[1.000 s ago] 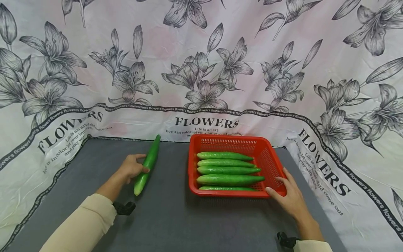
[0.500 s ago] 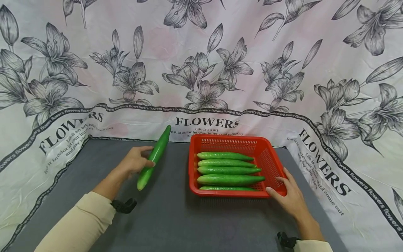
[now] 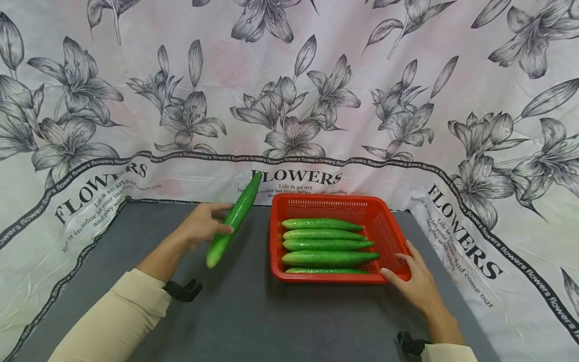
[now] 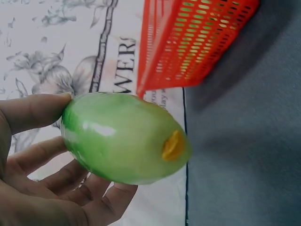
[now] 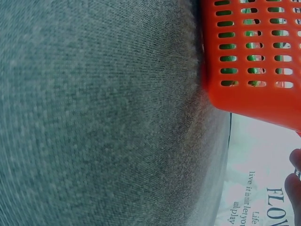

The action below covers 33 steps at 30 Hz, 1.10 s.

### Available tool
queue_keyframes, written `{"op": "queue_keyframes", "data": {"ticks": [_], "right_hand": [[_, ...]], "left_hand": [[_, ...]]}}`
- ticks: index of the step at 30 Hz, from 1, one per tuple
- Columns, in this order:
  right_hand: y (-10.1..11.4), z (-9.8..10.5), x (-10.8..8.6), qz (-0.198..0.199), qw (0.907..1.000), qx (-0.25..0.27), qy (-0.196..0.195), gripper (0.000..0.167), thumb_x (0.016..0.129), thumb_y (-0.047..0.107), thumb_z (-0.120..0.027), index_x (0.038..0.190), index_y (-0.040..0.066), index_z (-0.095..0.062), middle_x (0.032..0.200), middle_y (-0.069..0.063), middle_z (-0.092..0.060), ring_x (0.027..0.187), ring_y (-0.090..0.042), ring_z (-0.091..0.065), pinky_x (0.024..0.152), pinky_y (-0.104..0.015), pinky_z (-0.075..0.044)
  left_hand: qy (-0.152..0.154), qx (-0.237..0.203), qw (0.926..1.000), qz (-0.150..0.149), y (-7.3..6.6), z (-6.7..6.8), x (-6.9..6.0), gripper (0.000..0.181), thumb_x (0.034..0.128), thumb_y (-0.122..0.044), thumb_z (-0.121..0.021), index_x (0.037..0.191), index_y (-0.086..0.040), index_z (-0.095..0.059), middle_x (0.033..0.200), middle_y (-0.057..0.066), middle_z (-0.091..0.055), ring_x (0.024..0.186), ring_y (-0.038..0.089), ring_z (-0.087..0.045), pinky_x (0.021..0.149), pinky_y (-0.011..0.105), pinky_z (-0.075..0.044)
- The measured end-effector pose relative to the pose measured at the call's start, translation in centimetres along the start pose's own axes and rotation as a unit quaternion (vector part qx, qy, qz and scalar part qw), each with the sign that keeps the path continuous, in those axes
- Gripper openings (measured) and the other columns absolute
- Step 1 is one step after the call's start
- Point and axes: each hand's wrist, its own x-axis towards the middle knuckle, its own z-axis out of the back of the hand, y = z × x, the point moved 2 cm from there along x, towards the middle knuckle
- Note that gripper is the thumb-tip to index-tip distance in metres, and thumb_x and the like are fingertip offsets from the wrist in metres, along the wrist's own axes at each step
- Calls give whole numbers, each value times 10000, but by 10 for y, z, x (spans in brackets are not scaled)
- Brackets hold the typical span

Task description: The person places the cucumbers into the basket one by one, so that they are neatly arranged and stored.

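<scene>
My left hand (image 3: 203, 226) grips a green cucumber (image 3: 237, 216) around its middle, holding it tilted above the table left of the red plastic basket (image 3: 332, 277). In the left wrist view, the cucumber's pale end (image 4: 127, 141) with a yellow tip faces the camera, thumb on one side and fingers curled beneath. Several cucumbers (image 3: 332, 258) lie side by side inside the basket. At the basket's front right corner, my right hand (image 3: 418, 284) holds the rim. The right wrist view shows the basket's slotted wall (image 5: 254, 101) and only a bit of the fingers (image 5: 295, 183).
A dark grey cloth (image 3: 253, 322) covers the table. Behind and at both sides hangs a white curtain (image 3: 289, 115) printed with flowers and lettering. The basket stands near the table's back edge.
My left hand has lifted the cucumber off the table and carried it right and upward, toward the basket. The right hand and the basket have stayed in place.
</scene>
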Motion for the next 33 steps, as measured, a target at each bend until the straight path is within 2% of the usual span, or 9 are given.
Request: {"op": "queue_keyframes", "data": {"ticks": [11, 17, 25, 33], "right_hand": [[1, 0, 0, 30, 10000, 61, -44, 579, 853, 380, -705, 1232, -38, -573, 1537, -183, -236, 1283, -456, -319, 911, -666, -331], [-1, -1, -2, 14, 10000, 76, -16, 578, 853, 380, -709, 1228, -39, -574, 1539, -183, -234, 1284, -458, -316, 910, -663, -329], [0, -2, -2, -61, 9999, 131, 29, 599, 850, 388, -706, 1239, -44, -563, 1543, -184, -219, 1285, -456, -308, 916, -670, -337], [-1, 0, -2, -20, 9999, 123, 40, 589, 853, 384, -708, 1232, -46, -570, 1543, -183, -224, 1288, -465, -309, 913, -671, -327]], "left_hand": [[214, -15, 9996, -165, -35, -20, 9, 675, 835, 43, -695, 1451, -81, -449, 1316, 225, -491, 1042, 359, -580, 792, 421, -538], [427, 203, 9978, -463, -51, -36, 16, 661, 817, 51, -713, 1423, -101, -498, 1257, 209, -538, 1027, 345, -590, 797, 414, -539], [667, 560, 9898, -1126, -72, -56, 27, 658, 801, 72, -711, 1407, -96, -518, 1263, 194, -561, 1064, 320, -577, 799, 396, -535], [839, 860, 9832, -1371, -83, -82, 38, 639, 786, 72, -731, 1369, -131, -568, 1215, 136, -594, 1012, 279, -592, 741, 358, -545]]}}
